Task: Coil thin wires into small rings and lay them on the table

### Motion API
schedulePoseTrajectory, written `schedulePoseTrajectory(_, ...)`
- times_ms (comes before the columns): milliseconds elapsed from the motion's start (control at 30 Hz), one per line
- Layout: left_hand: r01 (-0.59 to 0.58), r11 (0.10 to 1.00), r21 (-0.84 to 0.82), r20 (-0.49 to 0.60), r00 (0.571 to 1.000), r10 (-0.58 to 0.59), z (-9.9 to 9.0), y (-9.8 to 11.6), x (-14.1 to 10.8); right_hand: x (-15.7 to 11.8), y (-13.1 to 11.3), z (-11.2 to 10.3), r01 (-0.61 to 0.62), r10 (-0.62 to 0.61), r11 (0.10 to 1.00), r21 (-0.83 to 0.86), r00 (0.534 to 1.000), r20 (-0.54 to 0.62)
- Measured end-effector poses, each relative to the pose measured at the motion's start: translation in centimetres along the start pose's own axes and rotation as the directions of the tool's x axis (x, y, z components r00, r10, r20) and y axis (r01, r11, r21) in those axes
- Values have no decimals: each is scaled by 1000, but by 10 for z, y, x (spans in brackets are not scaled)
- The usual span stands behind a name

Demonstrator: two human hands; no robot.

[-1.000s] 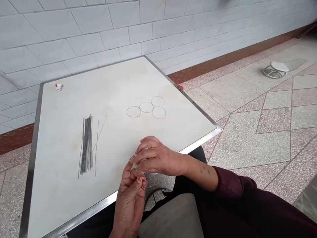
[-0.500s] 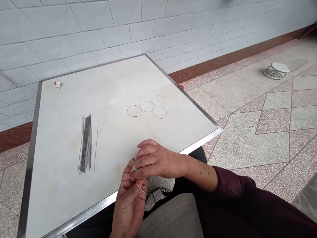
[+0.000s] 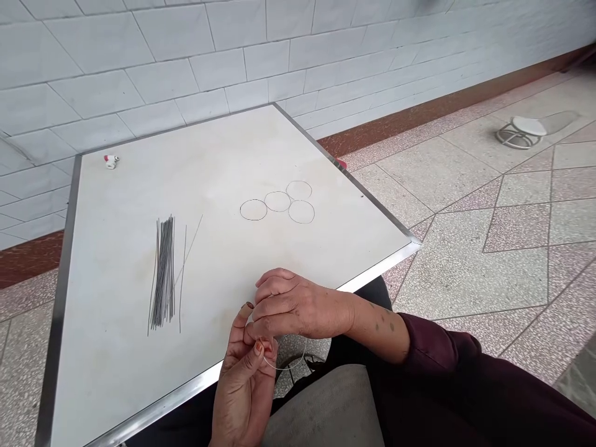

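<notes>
My left hand (image 3: 242, 388) rises from the bottom of the view, its fingertips pinching a thin wire loop (image 3: 289, 364) against the fingers of my right hand (image 3: 298, 304). The loop hangs below both hands, beyond the table's near edge. My right hand lies palm down, partly hiding where the wire ends meet. On the white tabletop (image 3: 116, 261) lies a bundle of thin grey wires (image 3: 164, 273), with a few loose wires (image 3: 182, 279) beside it. Several finished wire rings (image 3: 278, 201) touch one another farther up the table.
A small red-and-white object (image 3: 110, 161) sits near the table's far left corner. The table has a metal edge (image 3: 158, 400). A grey cushion (image 3: 326, 410) lies near my lap. A low round stand (image 3: 519, 133) stands on the terrazzo floor, beside a tiled wall (image 3: 162, 56).
The wire loop now shows larger below my hands than a second ago. My right hand has dropped slightly toward my left hand.
</notes>
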State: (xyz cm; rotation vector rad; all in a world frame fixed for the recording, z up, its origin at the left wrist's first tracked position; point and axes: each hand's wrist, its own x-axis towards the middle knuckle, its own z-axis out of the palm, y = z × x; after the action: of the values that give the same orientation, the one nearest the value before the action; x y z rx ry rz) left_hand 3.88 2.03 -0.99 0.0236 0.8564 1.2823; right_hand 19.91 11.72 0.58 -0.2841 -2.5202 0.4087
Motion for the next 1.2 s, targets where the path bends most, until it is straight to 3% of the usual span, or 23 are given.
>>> schedulePoseTrajectory(200, -8, 999, 50, 60, 998, 5, -2, 2, -1, -1, 1, 2, -53, 51, 998, 31, 997, 65)
schedulePoseTrajectory(600, 12, 999, -41, -72, 997, -15, -1, 1, 3, 1, 5, 5, -34, 35, 999, -24, 998, 46)
schedulePoseTrajectory(833, 42, 987, -152, -122, 991, -61, 1, -1, 6, 0, 6, 8, -14, 15, 1000, -7, 1000, 27)
schedulePoseTrajectory(933, 14, 992, -129, -112, 993, -29, -1, -2, 6, 1, 7, 9, -37, 36, 998, 54, 999, 23)
schedulePoseTrajectory(1033, -61, 997, -39, -51, 997, 59, -4, -1, 3, -2, 8, 10, -138, 147, 978, 158, 988, -43)
schedulePoseTrajectory(1100, -82, 997, 4, -27, 996, 83, -5, 0, 0, -6, 6, 9, -277, 304, 927, 252, 949, -76)
schedulePoseTrajectory(1200, -78, 997, -5, -43, 996, 77, -4, 0, -5, -12, 1, 8, -542, 600, 722, 430, 800, 2)
